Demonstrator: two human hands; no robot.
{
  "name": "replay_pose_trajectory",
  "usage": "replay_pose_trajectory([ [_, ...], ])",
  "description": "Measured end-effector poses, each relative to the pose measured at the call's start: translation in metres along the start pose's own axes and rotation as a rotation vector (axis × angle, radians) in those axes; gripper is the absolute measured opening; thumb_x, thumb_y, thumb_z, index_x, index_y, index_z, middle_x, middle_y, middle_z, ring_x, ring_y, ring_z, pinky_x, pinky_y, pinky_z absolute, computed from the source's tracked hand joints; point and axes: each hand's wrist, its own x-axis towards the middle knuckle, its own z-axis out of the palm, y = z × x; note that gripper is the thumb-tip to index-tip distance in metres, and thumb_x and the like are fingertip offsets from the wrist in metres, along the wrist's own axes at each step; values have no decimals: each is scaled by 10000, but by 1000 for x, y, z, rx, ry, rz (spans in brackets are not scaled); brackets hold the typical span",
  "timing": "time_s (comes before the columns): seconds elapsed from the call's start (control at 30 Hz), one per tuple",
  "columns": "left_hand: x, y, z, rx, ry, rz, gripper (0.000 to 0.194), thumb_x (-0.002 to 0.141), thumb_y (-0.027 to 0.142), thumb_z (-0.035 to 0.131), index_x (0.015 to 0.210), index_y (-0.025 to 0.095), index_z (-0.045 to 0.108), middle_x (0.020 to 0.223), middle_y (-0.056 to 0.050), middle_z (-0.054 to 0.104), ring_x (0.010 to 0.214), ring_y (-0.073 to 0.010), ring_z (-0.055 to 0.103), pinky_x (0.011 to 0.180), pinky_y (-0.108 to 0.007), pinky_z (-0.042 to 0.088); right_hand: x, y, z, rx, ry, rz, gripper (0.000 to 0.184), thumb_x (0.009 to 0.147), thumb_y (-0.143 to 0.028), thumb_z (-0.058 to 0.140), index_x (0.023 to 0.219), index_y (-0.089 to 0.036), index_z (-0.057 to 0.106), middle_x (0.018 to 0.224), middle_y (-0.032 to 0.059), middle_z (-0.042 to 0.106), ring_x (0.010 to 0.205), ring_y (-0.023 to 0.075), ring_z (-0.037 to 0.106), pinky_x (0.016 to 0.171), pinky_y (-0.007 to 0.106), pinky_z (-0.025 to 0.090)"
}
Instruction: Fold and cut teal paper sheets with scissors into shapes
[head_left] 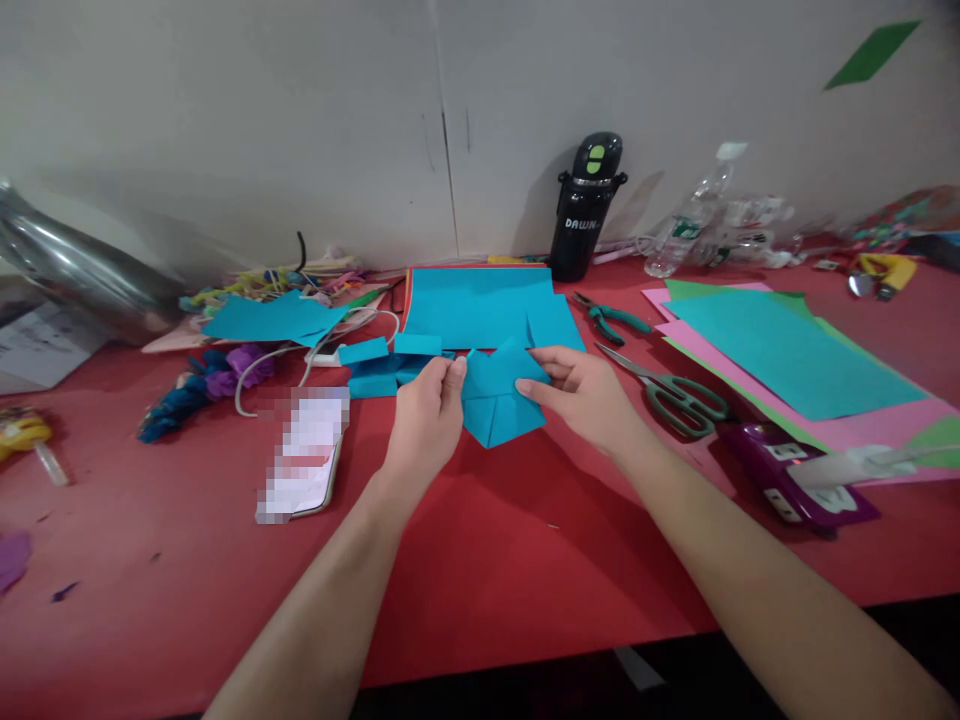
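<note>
A folded piece of blue paper (499, 405) is held just above the red table (487, 570), near the middle of the view. My left hand (426, 420) pinches its left edge with fingers curled. My right hand (585, 392) grips its right side, thumb on top. Behind it lie several small blue paper pieces (375, 365) and a larger blue sheet (480, 305).
A phone (304, 455) lies left of my hands, green-handled scissors (675, 395) and green pliers (611, 320) right. Stacked teal, pink and green sheets (795, 365) and a purple tool (787, 470) are at the right. A black bottle (585, 210) stands by the wall.
</note>
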Motion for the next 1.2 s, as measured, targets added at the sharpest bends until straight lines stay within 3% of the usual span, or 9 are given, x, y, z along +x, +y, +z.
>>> replay_pose_trajectory([
  [0.1,1,1,0,-70,-9,-33,415,993,458,475,672,201,419,583,33,402,536,-115,372,492,-266,244,0,0,0,39,-47,-16,391,755,-422,805,1073,-211,716,1041,80,769,915,252,721,783,414,600],
  [0.23,3,3,1,-345,-94,-98,314,938,476,580,905,175,662,805,-31,665,716,-157,578,595,-247,429,-1,-1,0,46,-75,-20,366,753,-414,807,1032,-198,712,1025,82,765,911,246,715,772,400,598],
  [0.33,3,2,3,-448,-124,-112,332,903,483,634,979,167,704,863,-53,725,759,-181,635,634,-262,482,-2,-1,1,57,-93,-30,359,761,-409,799,1038,-201,705,1054,83,744,935,239,696,759,373,586],
  [0.47,1,0,5,-419,-116,-81,317,902,472,640,922,165,717,779,-37,703,681,-157,597,577,-246,446,-4,-3,2,94,-171,13,370,759,-418,807,1042,-208,696,1004,61,723,858,211,674,714,342,580],
  [0.57,0,1,4,-400,-131,-69,312,911,475,627,886,177,716,704,-6,626,613,-126,513,529,-235,380,-5,-3,2,134,-199,86,328,742,-427,821,938,-199,691,868,29,698,718,173,638,640,314,562],
  [0.83,1,8,0,-437,-112,-181,387,882,497,657,688,162,640,576,28,459,526,-93,374,460,-227,287,-5,-4,0,109,-226,107,315,750,-465,810,771,-184,668,667,-21,602,557,112,514,516,251,450],
  [0.97,1,8,0,-529,-141,-209,336,855,495,696,805,163,706,666,-2,622,583,-114,524,503,-212,413,-5,-5,0,112,-223,123,339,759,-494,794,804,-176,686,708,4,647,589,133,559,544,269,482],
  [1.1,2,7,-7,-654,-315,-224,356,823,446,751,1069,188,731,978,-68,763,853,-218,709,752,-317,592,-4,-2,-1,104,-179,116,342,777,-508,774,810,-179,685,713,10,661,597,145,576,557,284,503],
  [1.2,5,3,-15,-626,-373,-251,311,794,405,791,1023,199,750,993,-64,782,890,-227,734,803,-331,608,-3,-1,-3,108,-143,117,328,787,-500,768,823,-182,698,724,15,670,606,152,582,570,297,514],
])
